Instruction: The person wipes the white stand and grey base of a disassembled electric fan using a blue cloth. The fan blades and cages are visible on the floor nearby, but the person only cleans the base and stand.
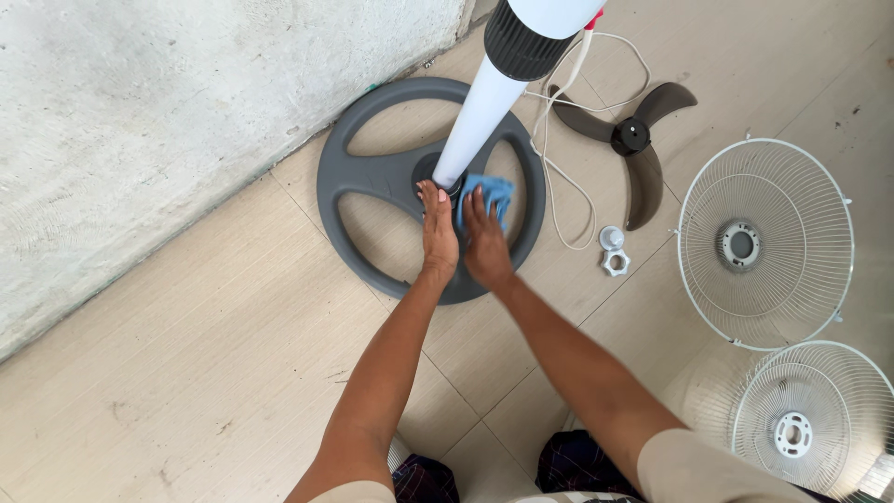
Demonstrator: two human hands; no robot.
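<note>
Beige tile floor [186, 373] against a rough whitewashed wall [186, 93]. Grey round fan base [372, 177] lies flat near the wall, spokes running out from the hub. White fan pole [480, 116] stands in the hub; long axis runs from the hub up toward the camera, leaning top-right in frame, dark ribbed collar [515, 47] higher up.

Left hand [438, 233] flat, fingers together, resting on the base spoke with fingertips at the pole foot. Right hand [484, 240] pressed flat on a blue cloth [494, 194], which sits on the base just beside the pole foot.

To the right on the tiles: white power cord [549, 177], dark three-blade fan blade [633, 140], small white plastic nuts [613, 250], two white wire fan grilles [764, 242], concave side up, nothing inside either.
</note>
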